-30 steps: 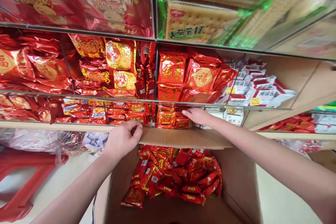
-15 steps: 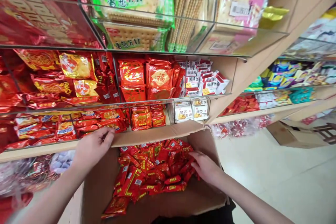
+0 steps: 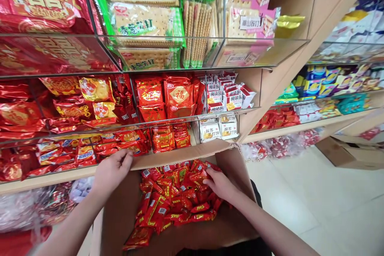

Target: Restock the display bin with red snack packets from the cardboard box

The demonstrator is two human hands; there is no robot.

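Observation:
A cardboard box [image 3: 243,176] stands against the front of the shelf, its far flap resting along the shelf edge. Inside lies a heap of small red snack packets [image 3: 177,196] with gold print, some showing barcodes. My left hand [image 3: 115,170] is closed at the left end of the box flap [image 3: 174,155], fingers curled over it. Over the right side of the heap, my right hand [image 3: 223,184] pinches a red packet [image 3: 199,176] between thumb and fingers. Its other fingertips are partly hidden.
Clear-fronted shelves hold red packets [image 3: 180,96], white boxed-looking packets [image 3: 234,96] and green-wrapped crackers [image 3: 147,20]. Bagged goods [image 3: 24,212] lie under the shelf at left. Another cardboard box [image 3: 345,152] sits on the tiled floor [image 3: 288,192] at right.
My right hand has moved leftward over the heap, onto a packet near its far side. My left hand stays on the flap. The view has tilted up slightly, showing more upper shelf.

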